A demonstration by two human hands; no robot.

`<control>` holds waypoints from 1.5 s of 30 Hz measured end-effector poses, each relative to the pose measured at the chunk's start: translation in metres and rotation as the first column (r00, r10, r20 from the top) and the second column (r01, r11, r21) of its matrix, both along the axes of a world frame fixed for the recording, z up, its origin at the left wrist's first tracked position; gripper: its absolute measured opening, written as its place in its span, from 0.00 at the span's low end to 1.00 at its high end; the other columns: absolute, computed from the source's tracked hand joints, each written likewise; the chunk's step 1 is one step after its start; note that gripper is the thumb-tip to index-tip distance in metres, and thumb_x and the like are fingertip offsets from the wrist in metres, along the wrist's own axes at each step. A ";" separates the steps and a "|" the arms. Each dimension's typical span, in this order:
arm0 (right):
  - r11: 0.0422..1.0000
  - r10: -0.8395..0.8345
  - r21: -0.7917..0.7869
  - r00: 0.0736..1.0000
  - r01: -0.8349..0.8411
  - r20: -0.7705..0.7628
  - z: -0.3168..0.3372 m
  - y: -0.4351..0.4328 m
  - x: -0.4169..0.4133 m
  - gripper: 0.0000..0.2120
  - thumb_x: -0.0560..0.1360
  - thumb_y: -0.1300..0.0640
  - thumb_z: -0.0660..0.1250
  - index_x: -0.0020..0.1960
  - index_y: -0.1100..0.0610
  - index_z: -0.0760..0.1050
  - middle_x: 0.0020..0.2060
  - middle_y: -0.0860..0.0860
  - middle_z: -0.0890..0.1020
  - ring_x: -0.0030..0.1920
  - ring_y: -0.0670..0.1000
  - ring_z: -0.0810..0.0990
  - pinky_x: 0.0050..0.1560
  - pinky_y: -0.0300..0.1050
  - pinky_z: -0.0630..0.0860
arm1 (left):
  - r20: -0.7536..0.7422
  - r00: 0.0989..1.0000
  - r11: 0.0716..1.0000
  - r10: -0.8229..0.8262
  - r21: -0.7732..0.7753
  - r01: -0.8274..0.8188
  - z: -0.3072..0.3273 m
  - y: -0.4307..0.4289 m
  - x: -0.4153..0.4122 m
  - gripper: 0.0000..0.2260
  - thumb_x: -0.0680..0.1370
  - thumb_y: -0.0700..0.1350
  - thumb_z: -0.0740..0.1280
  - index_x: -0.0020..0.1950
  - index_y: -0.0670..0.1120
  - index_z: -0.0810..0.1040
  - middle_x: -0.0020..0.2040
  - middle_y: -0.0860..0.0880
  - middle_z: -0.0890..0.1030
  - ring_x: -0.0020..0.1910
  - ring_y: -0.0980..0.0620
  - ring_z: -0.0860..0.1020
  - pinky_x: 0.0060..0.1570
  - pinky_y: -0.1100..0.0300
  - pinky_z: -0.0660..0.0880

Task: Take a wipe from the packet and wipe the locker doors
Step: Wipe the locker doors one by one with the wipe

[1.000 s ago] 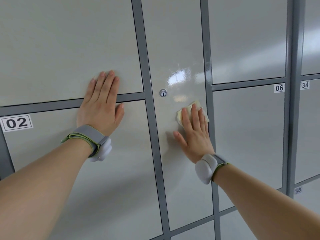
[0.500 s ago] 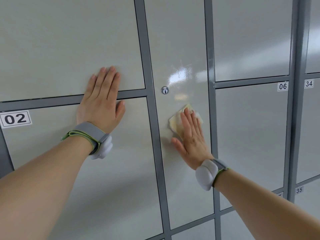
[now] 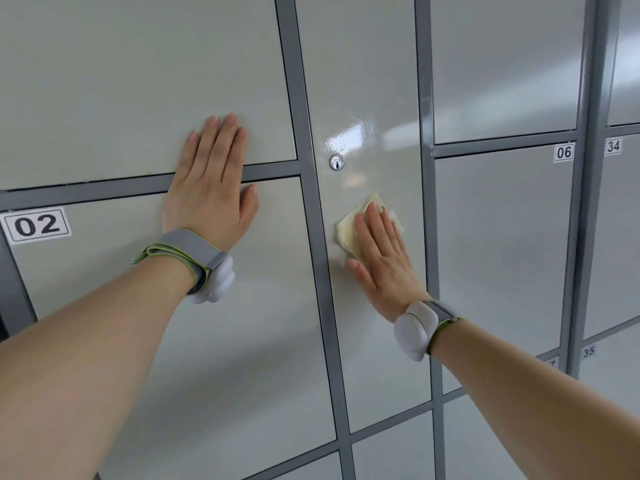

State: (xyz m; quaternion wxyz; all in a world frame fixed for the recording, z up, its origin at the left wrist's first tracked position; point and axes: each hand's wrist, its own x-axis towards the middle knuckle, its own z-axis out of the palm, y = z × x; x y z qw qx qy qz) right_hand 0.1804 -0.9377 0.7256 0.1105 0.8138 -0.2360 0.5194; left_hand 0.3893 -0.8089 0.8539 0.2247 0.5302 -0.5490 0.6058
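A tall narrow locker door fills the middle of the head view, with a round keyhole at mid height. My right hand presses a folded yellowish wipe flat against this door, just below and right of the keyhole, fingers straight. My left hand lies flat with straight fingers across the grey frame bar between the upper left door and the door labelled 02. The wipe packet is not in view.
Grey frame bars separate the pale doors. Doors labelled 06, 34 and 35 stand to the right. A wet shine shows on the middle door above the keyhole.
My right hand slid the wipe left and slightly down from the door's right edge, then held near there. My left hand stayed pressed in place.
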 end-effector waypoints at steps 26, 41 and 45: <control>0.997 -0.041 0.076 0.974 0.025 0.223 0.013 0.022 0.038 0.25 0.81 0.52 0.46 0.75 0.62 0.57 0.74 0.55 0.52 0.75 0.52 0.48 0.75 0.47 0.45 | 0.014 0.993 0.993 -0.116 0.025 0.116 0.001 0.004 0.005 0.26 0.75 0.43 0.57 0.71 0.34 0.64 0.73 0.37 0.63 0.74 0.39 0.59 0.74 0.51 0.47; 0.998 -0.057 0.020 0.963 0.053 0.264 0.010 0.026 0.050 0.24 0.78 0.66 0.56 0.74 0.61 0.60 0.74 0.59 0.58 0.75 0.54 0.51 0.74 0.51 0.52 | 0.024 0.990 0.990 -0.141 0.021 0.141 0.000 0.004 0.007 0.26 0.74 0.42 0.59 0.70 0.34 0.65 0.73 0.37 0.63 0.73 0.38 0.59 0.74 0.53 0.45; 0.999 -0.037 -0.010 0.979 0.040 0.201 -0.031 0.029 0.049 0.27 0.77 0.65 0.55 0.75 0.57 0.56 0.74 0.55 0.56 0.75 0.51 0.47 0.74 0.49 0.50 | 0.023 0.989 0.989 -0.145 0.025 0.145 0.000 0.004 0.007 0.26 0.74 0.42 0.59 0.70 0.34 0.65 0.73 0.37 0.63 0.73 0.38 0.59 0.74 0.53 0.45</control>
